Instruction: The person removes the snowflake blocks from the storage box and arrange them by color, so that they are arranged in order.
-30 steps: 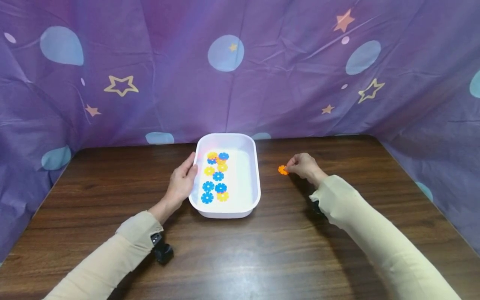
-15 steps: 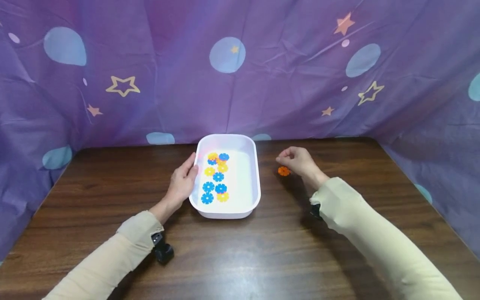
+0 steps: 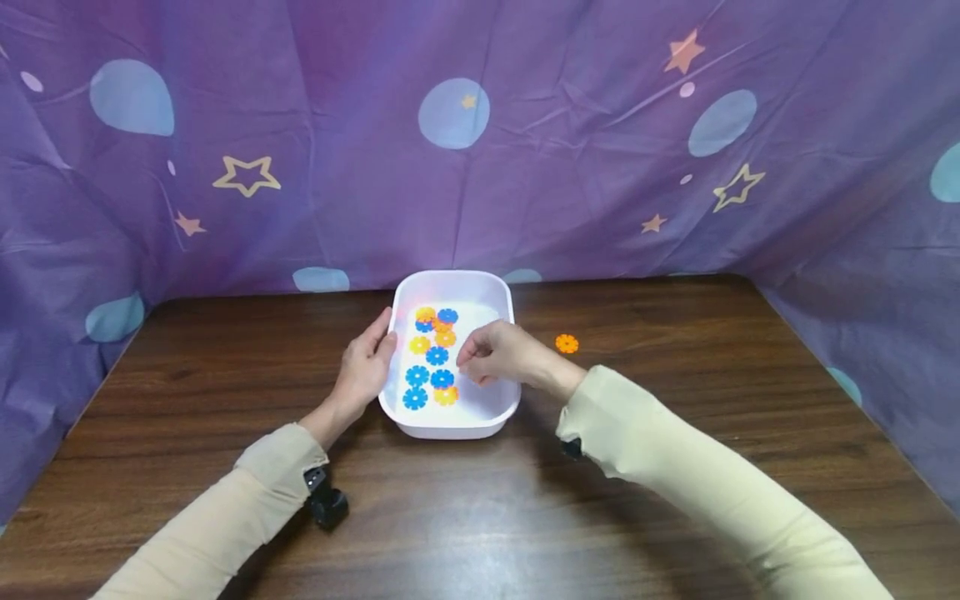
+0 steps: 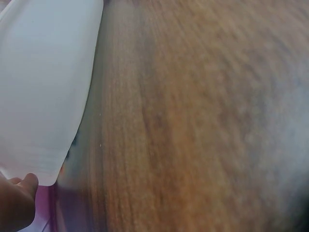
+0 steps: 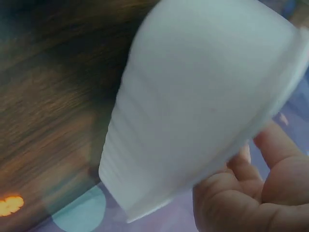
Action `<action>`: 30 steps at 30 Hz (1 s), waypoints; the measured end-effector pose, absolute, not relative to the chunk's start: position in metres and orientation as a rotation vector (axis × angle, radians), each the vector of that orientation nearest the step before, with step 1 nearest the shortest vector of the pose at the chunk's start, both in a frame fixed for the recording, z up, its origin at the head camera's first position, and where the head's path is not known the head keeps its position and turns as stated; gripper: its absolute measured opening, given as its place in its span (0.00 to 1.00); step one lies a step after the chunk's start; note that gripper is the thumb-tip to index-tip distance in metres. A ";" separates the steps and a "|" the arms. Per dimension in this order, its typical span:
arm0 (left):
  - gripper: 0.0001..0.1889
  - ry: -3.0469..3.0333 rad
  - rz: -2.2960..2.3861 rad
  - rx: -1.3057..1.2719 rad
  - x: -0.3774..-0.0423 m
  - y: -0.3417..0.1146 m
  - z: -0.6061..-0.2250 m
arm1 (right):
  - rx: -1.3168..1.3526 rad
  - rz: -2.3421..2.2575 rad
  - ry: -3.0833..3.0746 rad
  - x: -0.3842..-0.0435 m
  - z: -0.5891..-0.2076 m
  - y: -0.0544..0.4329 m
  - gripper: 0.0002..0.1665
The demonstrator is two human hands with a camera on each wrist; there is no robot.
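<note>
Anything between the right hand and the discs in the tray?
Nothing visible. The right hand hovers over the white tray, inside its rim, with the blue and yellow discs just left of its fingertips. The left hand rests on the tray's outer left wall, out of the way.

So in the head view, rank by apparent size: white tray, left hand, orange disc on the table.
1. White tray, clearly largest.
2. Left hand, resting on the tray's left rim.
3. Orange disc, by far smallest.
All lie at similar depth, so the ranking is safe.
</note>
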State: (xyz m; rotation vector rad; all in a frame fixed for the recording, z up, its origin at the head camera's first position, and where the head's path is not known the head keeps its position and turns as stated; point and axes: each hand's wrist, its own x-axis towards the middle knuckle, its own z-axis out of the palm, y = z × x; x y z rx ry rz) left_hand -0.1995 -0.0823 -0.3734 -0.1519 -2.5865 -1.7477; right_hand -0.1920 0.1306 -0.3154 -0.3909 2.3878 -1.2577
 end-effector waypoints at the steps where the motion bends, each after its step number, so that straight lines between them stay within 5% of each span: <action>1: 0.25 -2.587 -1.744 -0.152 -0.199 -0.083 -0.374 | -0.430 -1.167 2.410 -0.192 -0.316 0.128 0.05; 8: 0.25 -2.583 -1.718 -0.155 -0.199 -0.083 -0.375 | -0.602 -0.766 2.531 -0.196 -0.323 0.111 0.03; 30: 0.25 -2.514 -1.711 -0.212 -0.196 -0.084 -0.376 | -0.482 -0.651 2.590 -0.200 -0.335 0.102 0.07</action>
